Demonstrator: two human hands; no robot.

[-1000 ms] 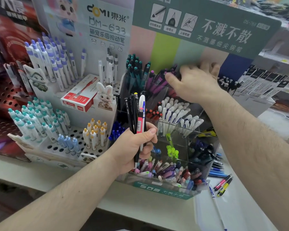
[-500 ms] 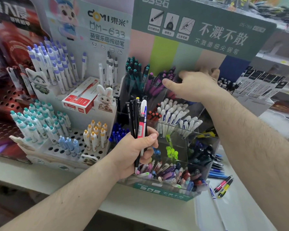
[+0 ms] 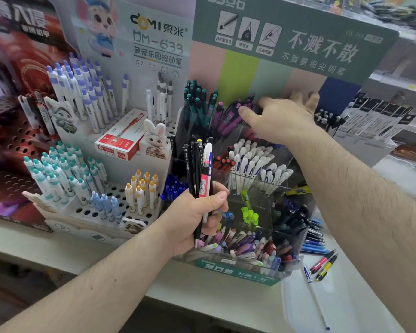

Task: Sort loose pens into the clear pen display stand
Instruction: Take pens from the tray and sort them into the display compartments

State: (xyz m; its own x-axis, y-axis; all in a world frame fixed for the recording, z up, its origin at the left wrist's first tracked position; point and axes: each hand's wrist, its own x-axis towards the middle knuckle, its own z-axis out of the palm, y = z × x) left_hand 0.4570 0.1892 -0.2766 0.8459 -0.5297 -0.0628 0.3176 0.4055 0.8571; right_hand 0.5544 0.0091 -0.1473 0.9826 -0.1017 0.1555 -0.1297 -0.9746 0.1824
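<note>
Presently the clear pen display stand (image 3: 262,188) sits on the shelf (image 3: 106,265), its compartments largely stocked; the left hand (image 3: 192,219) is closed round a bundle of loose pens (image 3: 199,169) (about five, counted at the tops) just before it. The right hand (image 3: 281,118) lies spread over the rear purple-pen compartment (image 3: 228,116), whether gripping anything cannot be told. Advisable: match colour before inserting, tips down; three stray pens (image 3: 322,265) lie beside the stand.

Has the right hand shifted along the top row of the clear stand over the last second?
Barely: the right hand stays over the purple pens, by the green header card.
</note>
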